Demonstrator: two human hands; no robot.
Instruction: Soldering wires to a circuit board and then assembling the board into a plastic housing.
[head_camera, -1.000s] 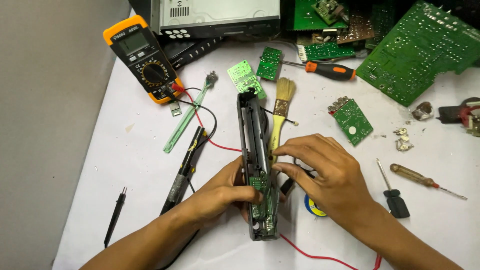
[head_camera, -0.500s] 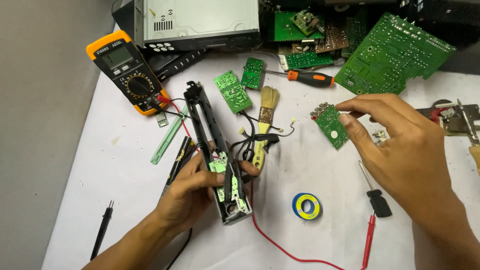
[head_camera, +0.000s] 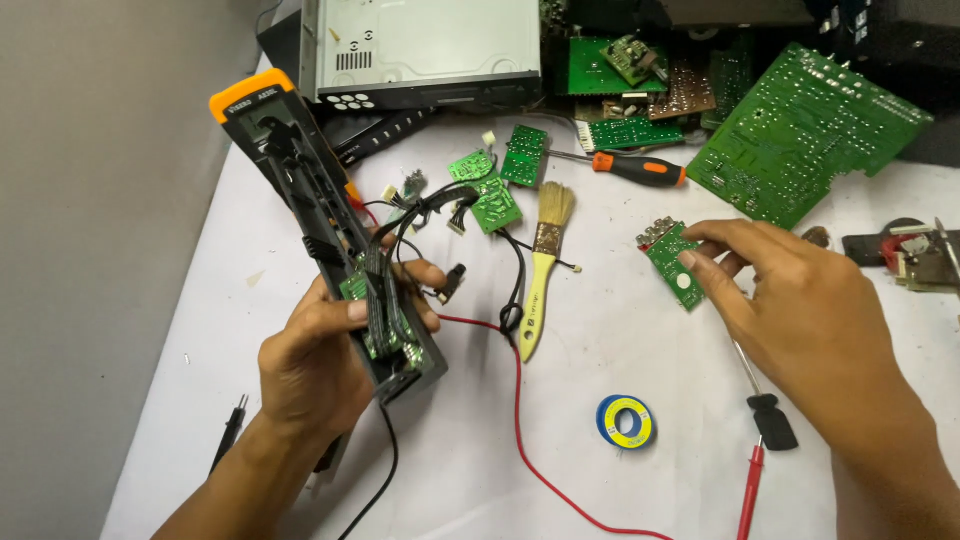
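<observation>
White tabletop (head_camera: 620, 360) lies under your hands, cluttered with green circuit boards. Your left hand (head_camera: 320, 360) is clamped around a long black plastic panel with dangling wires (head_camera: 345, 245), lifted and tilted. Your right hand (head_camera: 800, 310), fingers loosely spread, touches a small green circuit board (head_camera: 672, 262) beside a yellow-handled brush (head_camera: 540, 270).

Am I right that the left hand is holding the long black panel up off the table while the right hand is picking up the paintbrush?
Not quite: in the head view the right hand touches the small green circuit board, not the paintbrush. The left hand does hold the long black panel up.
</observation>
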